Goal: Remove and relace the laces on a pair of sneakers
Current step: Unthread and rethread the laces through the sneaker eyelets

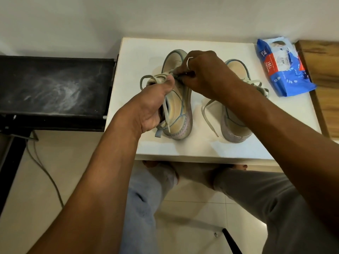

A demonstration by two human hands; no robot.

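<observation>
While the left hand (152, 107) grips the shoe (180, 105) at its opening, the right hand (203, 74), pinching the lace (152, 77) above it, should ease crossings loose evenly.

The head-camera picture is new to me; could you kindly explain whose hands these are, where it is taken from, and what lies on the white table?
There is no machine here. A person wears one camera on the head, looking down at their own bare hands. On the white table are a pair of beige sneakers and, at the far right, a blue packet. The left hand grips the left sneaker at its opening. The right hand pinches that shoe's lace near the eyelets. The right sneaker is untouched, its lace loose.
</observation>
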